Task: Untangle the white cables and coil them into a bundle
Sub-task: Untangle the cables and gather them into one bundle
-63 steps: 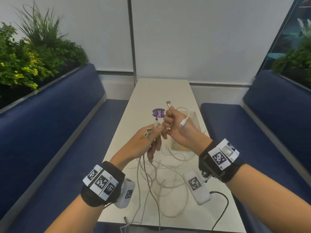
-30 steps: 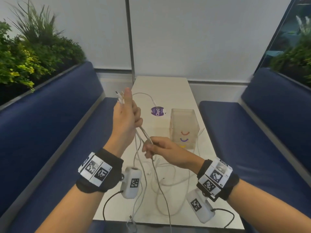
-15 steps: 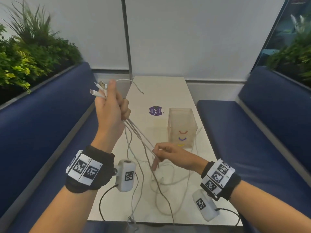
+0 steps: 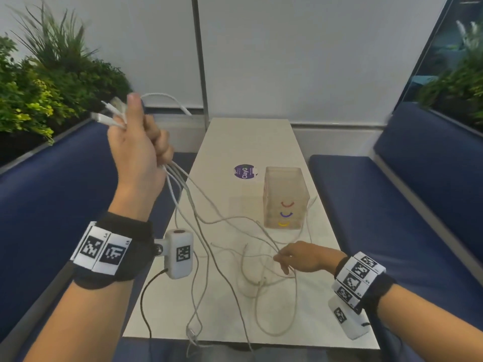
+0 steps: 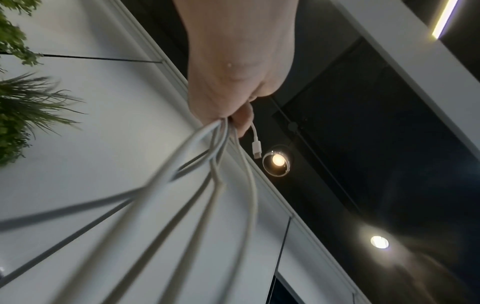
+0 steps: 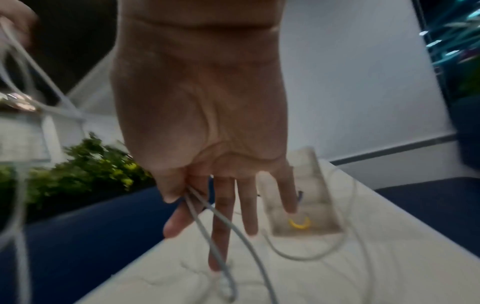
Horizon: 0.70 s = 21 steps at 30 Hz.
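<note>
White cables [image 4: 209, 226] are spread in loose loops on the near end of the long pale table [image 4: 248, 137], and a few strands hang over its near edge. They are not yet in a bundle.

Low over the table, the right hand [image 4: 304, 258] is held palm down. Two strands are pinched between its thumb and first finger [image 6: 179, 218]. The other three fingers are kept straight and spread, which is seen only from the right wrist. That picture is blurred, so the loops below the hand are hard to follow.

Higher up and to the left, the left hand [image 4: 138, 150] is raised with the arm bent upward. Its fingers are clenched tightly around several cables. The plugs [image 4: 104, 117] are seen sticking out above the fist in the head view. From the left wrist, only the heel of the hand [image 5: 233, 67] is seen, with the strands [image 5: 182, 185] fanning out below it and one plug [image 5: 257, 149] dangling. The fingers are hidden there.

Farther along the table, a clear box [image 4: 286, 197] with red, purple and yellow curved marks is stood. A round purple sticker [image 4: 244, 172] is stuck just behind it. Blue benches [image 4: 418, 194] are set along both sides, and green plants [image 4: 39, 82] are seen behind the left one.
</note>
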Tool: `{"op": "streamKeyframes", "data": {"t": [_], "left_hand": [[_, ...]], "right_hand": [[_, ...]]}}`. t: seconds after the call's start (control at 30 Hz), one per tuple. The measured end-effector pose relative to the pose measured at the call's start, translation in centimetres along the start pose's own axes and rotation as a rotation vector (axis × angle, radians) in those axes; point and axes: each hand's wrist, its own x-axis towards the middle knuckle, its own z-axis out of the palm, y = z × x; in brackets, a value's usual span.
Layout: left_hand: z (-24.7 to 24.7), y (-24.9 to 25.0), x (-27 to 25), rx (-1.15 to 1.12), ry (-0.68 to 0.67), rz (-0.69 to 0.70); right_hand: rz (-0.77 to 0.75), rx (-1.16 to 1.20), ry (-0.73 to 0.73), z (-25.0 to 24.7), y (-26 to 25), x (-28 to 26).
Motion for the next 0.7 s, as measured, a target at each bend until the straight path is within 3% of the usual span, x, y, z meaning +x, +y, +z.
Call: {"op": "streamKeyframes", "data": {"t": [0.1,0.2,0.27,0.3,0.4,0.5,0.6,0.7], "left_hand": [[0.7,-1.6,-0.9,0.076,-0.073,-0.071],[1.3,-3.1,-1.6,0.095,-0.124,-0.142],[1.4,-3.6,-1.7,0.11,-0.142,-0.164],[1.3,-3.7,-1.7,0.12,-0.148,-0.171],[1.2,-3.7,-1.6,0.14,-0.172,-0.182],[0.8,-3.5,-1.6,0.133,-0.198,-0.221],[0.5,-3.3,-2.1,0.136,-0.275,-0.299],[0.1,-3.5,-2.5,0.183,-0.411,-0.371]], "right_hand": [[-0.053,0.254,-0.139,-1.9,-4.3,-2.4],[-0.195,0.658,-0.522,-3.8,-8.6,-5.6],[-0.222,0.724,-0.723,-4.5,-9.9,-6.6],[-0.169,0.674,-0.743,-4.6,-10.1,-6.6],[0.1,0.14,-0.572,-4.7,-9.5,-6.1],[0.226,-0.408,-0.471,-4.2,-6.2,-4.4],[0.191,-0.434,-0.294,-1.7,-1.6,-0.5],[0.031,-0.291,-0.071,1.5,1.1,3.1]]}}
